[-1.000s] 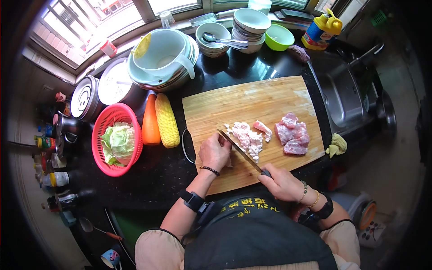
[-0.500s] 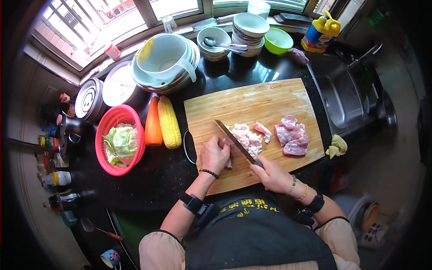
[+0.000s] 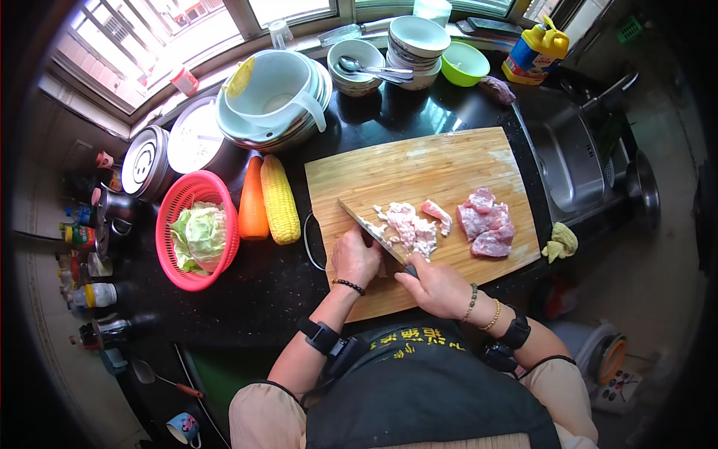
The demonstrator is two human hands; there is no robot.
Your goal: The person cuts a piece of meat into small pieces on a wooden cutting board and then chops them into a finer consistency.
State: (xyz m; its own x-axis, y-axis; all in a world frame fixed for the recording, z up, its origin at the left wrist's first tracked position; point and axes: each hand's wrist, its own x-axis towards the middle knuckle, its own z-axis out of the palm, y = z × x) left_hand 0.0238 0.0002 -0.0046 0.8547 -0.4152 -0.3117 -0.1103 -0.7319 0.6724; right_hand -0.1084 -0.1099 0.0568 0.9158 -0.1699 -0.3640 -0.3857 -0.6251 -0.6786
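Observation:
My right hand (image 3: 437, 284) is closed around the dark handle of a knife (image 3: 372, 230), whose blade slants up and left across the wooden cutting board (image 3: 419, 161). Close against the blade's near side, my left hand (image 3: 356, 259) has its fingers curled down onto the board. A bit of pale meat shows beside those fingers, mostly hidden by them. Chopped pale meat (image 3: 411, 227) lies just right of the blade. A separate strip of meat (image 3: 437, 215) and a larger pink chunk of meat (image 3: 486, 223) rest farther right on the board.
Left of the board are a corn cob (image 3: 280, 200), a carrot (image 3: 253, 202) and a pink basket (image 3: 162, 232) holding cabbage (image 3: 200, 236). Stacked bowls (image 3: 419, 39) and basins (image 3: 323, 82) line the window. At the right are a sink (image 3: 572, 161) and a crumpled yellowish cloth (image 3: 561, 243).
The knife and my right hand have shifted left and slightly nearer me, bringing the blade up to my left fingers. My left hand has barely moved.

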